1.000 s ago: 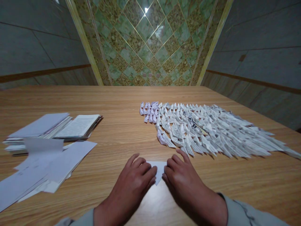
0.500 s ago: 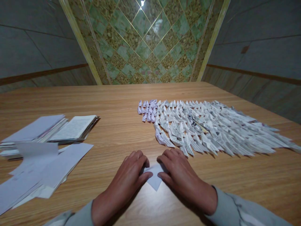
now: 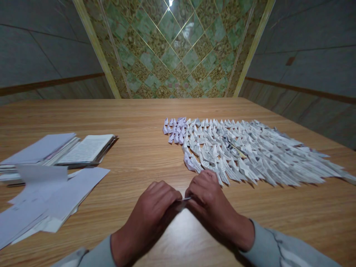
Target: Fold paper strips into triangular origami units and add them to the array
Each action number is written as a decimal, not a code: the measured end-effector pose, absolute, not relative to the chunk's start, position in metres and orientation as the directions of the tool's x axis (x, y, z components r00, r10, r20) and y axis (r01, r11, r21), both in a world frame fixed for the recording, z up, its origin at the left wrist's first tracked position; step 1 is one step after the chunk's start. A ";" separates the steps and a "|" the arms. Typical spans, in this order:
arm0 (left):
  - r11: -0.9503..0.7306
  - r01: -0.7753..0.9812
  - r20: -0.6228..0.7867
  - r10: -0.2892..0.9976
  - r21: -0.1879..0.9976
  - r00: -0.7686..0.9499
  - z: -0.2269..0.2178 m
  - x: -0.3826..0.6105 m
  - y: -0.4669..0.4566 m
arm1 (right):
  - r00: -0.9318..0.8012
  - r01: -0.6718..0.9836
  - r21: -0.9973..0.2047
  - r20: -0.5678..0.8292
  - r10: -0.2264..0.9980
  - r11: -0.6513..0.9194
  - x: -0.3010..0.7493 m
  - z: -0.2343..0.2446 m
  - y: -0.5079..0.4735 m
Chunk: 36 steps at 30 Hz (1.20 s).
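Between my two hands is a small piece of folded white paper (image 3: 186, 199), seen nearly edge-on so only a thin strip shows. My left hand (image 3: 155, 207) grips its left side with the fingers curled and the thumb hidden beneath. My right hand (image 3: 210, 202) pinches the right side, its knuckles raised. Both hands are just above the table near its front. Beyond my right hand, many folded paper boats (image 3: 230, 152) lie in rows, mostly printed paper, with a few lilac ones (image 3: 175, 130) at the left end.
On the left of the wooden table (image 3: 133, 122) lie loose white sheets (image 3: 69, 196), one bent upward. Behind them are a stack of paper (image 3: 41, 148) and a printed booklet or pile of pages (image 3: 87, 149). A tiled wall (image 3: 180, 48) stands at the far end.
The folded paper has tipped from lying flat, with its pointed corner showing, to nearly edge-on. My fingers have closed around it and the hands have rolled inward.
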<state>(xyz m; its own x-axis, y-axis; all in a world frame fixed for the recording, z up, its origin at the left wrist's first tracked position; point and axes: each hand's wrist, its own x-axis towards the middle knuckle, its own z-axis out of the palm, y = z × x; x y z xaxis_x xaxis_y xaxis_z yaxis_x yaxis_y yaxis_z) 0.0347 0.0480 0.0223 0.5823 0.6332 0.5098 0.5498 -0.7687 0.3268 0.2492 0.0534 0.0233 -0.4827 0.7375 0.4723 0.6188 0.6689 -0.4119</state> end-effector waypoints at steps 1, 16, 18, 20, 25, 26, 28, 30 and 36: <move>-0.786 0.549 0.545 0.603 0.283 0.583 0.024 0.034 0.048 | -0.486 0.622 -0.348 0.531 0.694 0.702 0.249 0.024 0.054; -0.626 0.724 0.230 0.780 0.291 0.582 0.009 0.029 0.036 | -0.645 0.676 -0.288 0.213 0.734 0.678 0.255 0.026 0.053; -0.593 0.739 0.219 0.805 0.320 0.551 0.009 0.027 0.036 | -0.620 0.678 -0.353 0.197 0.760 0.645 0.257 0.028 0.054; -0.569 0.753 0.208 0.822 0.331 0.530 0.008 0.027 0.037 | -0.584 0.682 -0.410 0.194 0.789 0.606 0.258 0.028 0.054; -0.539 0.769 0.190 0.842 0.343 0.505 0.008 0.027 0.040 | -0.510 0.701 -0.469 0.196 0.838 0.537 0.257 0.024 0.054; -0.533 0.768 0.189 0.845 0.355 0.499 0.008 0.027 0.041 | -0.504 0.704 -0.468 0.201 0.840 0.534 0.256 0.023 0.055; -0.520 0.765 0.186 0.853 0.380 0.488 0.008 0.026 0.042 | -0.495 0.708 -0.464 0.211 0.843 0.532 0.256 0.021 0.054; -0.506 0.762 0.186 0.861 0.404 0.473 0.009 0.025 0.042 | -0.488 0.711 -0.464 0.216 0.845 0.529 0.256 0.020 0.054; -0.471 0.766 0.189 0.881 0.438 0.434 0.009 0.024 0.043 | -0.439 0.747 -0.473 0.177 0.881 0.467 0.255 0.021 0.054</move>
<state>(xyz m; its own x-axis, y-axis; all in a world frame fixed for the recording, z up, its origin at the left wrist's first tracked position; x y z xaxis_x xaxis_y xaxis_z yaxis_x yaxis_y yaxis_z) 0.0242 0.0427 0.0086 0.4338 0.8811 0.1885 0.7660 -0.4708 0.4377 0.2552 0.0539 0.0212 -0.4386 0.8811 0.1771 0.7468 0.4670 -0.4735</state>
